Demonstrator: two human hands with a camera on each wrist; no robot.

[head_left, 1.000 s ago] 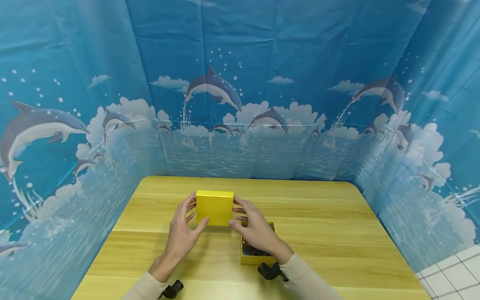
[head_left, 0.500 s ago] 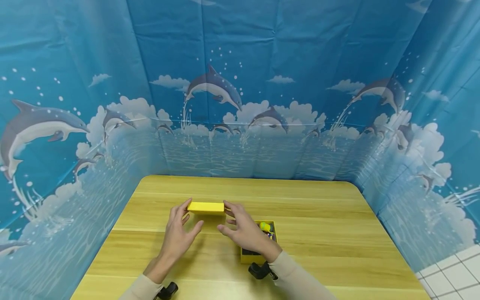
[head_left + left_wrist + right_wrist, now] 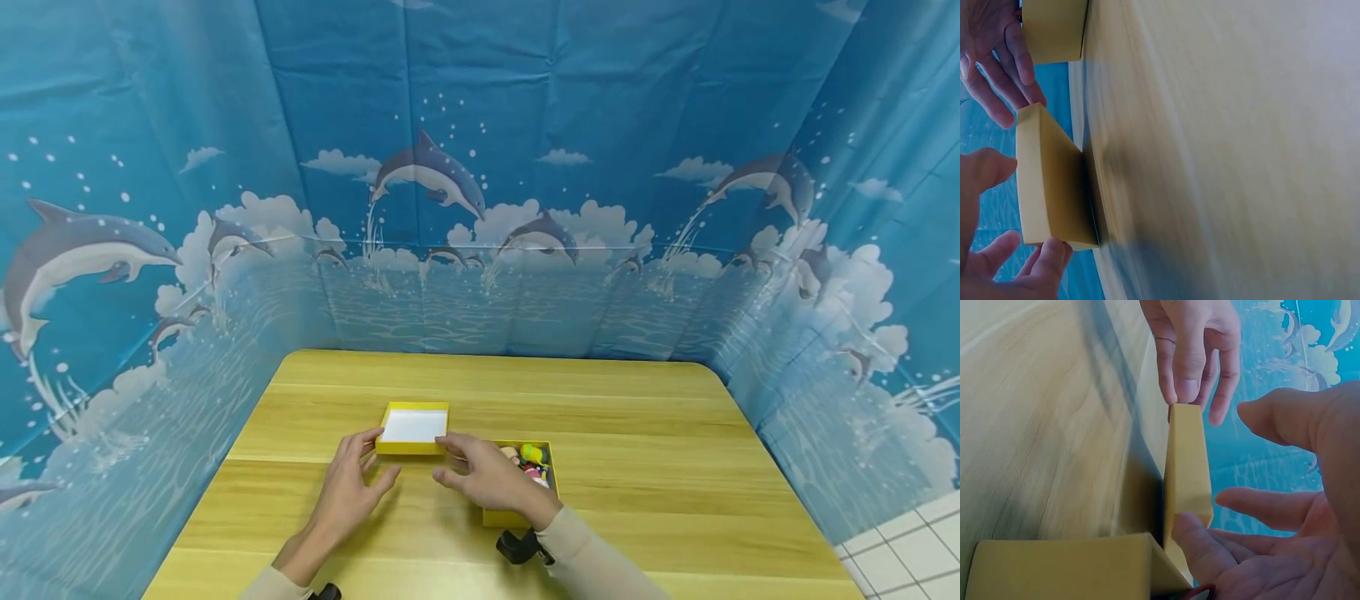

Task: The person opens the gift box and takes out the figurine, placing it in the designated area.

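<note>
A shallow yellow box lid (image 3: 411,448) with a white inside lies open side up between my hands. It tilts in the left wrist view, its near wall (image 3: 1032,178) raised off the table and its far edge low by the surface. My left hand (image 3: 348,479) touches the lid's left near corner with its fingertips, thumb apart. At the right near corner, the fingertips of my right hand (image 3: 487,475) touch it, thumb also off. Beside it on the right stands a yellow box (image 3: 510,518) with colourful small toys (image 3: 534,455), partly hidden by my right hand and wrist.
The wooden table (image 3: 637,467) has rounded far corners. A blue dolphin-print curtain (image 3: 480,308) surrounds its back and sides. White floor tiles (image 3: 907,542) show at the lower right. Black wrist mounts (image 3: 517,546) sit on both forearms.
The lid has turned over from its yellow outer face to its white inside and come down toward the table. Both hands have lowered with it, uncovering more toys in the box.
</note>
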